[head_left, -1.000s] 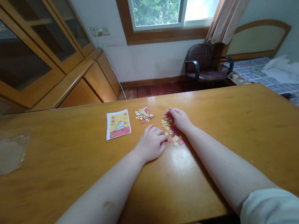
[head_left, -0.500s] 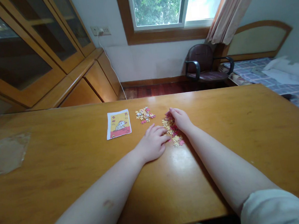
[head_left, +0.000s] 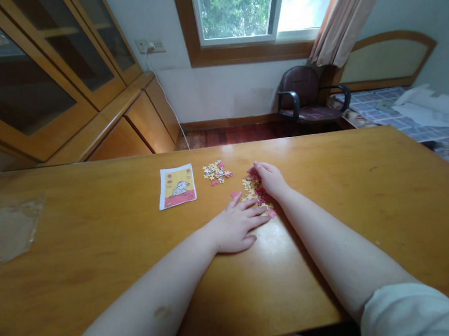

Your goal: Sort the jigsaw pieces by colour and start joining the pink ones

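Observation:
My left hand [head_left: 236,224] lies flat on the wooden table [head_left: 98,240] with fingers stretched out, their tips at the near edge of a pile of yellow and pink puzzle pieces [head_left: 254,190]. My right hand [head_left: 272,178] rests on the right side of that pile, fingers curled over the pieces; what they hold, if anything, is hidden. A smaller heap of pieces [head_left: 216,172] sits just beyond, to the left. One pink piece [head_left: 234,194] lies apart by my left fingertips. A picture card [head_left: 177,185] showing a white animal on yellow lies further left.
A clear plastic bag [head_left: 7,231] lies at the table's far left. Wooden cabinets with glass doors [head_left: 46,73] line the left wall. Beyond the table stand a dark armchair [head_left: 306,97] and a bed [head_left: 418,116] under the window.
My left hand has uncurled and spread flat, sliding slightly right and nearer along the pile's edge. A pink piece now lies apart to the pile's left. My right hand has stayed put.

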The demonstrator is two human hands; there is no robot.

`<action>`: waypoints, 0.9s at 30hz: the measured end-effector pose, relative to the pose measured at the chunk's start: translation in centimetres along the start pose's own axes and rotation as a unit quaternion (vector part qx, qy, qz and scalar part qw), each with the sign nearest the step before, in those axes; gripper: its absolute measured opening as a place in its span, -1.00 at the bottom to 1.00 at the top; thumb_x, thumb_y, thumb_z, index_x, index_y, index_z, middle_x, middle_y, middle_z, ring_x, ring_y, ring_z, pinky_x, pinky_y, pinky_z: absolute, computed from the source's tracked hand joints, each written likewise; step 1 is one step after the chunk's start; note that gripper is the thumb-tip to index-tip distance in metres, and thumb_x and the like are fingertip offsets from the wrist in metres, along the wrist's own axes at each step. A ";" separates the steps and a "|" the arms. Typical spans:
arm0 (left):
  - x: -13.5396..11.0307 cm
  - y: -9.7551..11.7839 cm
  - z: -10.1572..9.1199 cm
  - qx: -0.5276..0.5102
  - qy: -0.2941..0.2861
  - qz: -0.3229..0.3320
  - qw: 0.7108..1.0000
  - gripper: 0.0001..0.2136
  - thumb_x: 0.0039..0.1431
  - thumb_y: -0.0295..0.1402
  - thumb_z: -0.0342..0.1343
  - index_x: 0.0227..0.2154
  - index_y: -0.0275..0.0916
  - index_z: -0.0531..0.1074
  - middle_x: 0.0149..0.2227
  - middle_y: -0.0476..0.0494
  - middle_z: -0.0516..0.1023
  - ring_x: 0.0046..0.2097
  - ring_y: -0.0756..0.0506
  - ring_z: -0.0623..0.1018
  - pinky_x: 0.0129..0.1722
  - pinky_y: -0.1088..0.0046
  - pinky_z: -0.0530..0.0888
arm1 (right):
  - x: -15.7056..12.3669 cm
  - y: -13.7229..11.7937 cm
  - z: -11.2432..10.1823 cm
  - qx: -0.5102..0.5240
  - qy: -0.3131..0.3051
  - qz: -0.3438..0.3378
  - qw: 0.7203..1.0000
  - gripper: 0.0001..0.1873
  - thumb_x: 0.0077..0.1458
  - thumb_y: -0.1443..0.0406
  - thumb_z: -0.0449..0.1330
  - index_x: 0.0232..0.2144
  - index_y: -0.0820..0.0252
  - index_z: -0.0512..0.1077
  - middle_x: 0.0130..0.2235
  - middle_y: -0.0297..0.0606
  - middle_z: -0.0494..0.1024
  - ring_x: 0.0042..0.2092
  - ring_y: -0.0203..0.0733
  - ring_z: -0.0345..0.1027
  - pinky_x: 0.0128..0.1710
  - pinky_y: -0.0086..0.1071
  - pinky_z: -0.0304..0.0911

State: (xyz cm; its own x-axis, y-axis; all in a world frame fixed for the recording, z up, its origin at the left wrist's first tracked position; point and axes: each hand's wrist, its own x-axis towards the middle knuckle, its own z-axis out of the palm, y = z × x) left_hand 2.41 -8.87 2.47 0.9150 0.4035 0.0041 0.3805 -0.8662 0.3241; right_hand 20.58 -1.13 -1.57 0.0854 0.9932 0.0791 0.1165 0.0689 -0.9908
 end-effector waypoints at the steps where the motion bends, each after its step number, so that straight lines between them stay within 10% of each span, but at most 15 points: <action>1: 0.0 0.0 0.0 -0.002 -0.001 0.001 1.000 -0.44 0.10 -0.34 0.03 0.21 -0.04 0.15 0.23 -0.06 0.27 0.29 -0.27 0.09 0.24 -0.14 -0.19 | 0.0 0.0 0.0 0.001 -0.001 0.001 1.000 -0.48 0.03 -0.11 0.05 -0.51 0.21 0.48 -0.49 -0.25 0.51 -0.42 -0.24 0.32 -0.36 -0.37 0.20; 27: 0.2 -1.8 1.2 0.085 0.159 -0.154 0.972 -0.70 0.24 -0.37 -0.06 -0.01 -0.13 0.41 0.09 -0.15 0.43 0.15 -0.18 0.32 0.24 -0.02 0.04 | 0.0 0.0 0.0 0.019 -0.004 -0.001 1.000 -0.48 0.03 -0.12 0.06 -0.52 0.21 0.47 -0.51 -0.25 0.50 -0.45 -0.25 0.32 -0.37 -0.36 0.23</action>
State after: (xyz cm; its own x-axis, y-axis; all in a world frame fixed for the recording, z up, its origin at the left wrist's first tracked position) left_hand 2.04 -7.61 0.79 0.6775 0.6979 0.2324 0.6705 -0.7158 0.1950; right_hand 20.61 -1.11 -1.58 0.0776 0.9938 0.0797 0.0784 0.0736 -0.9942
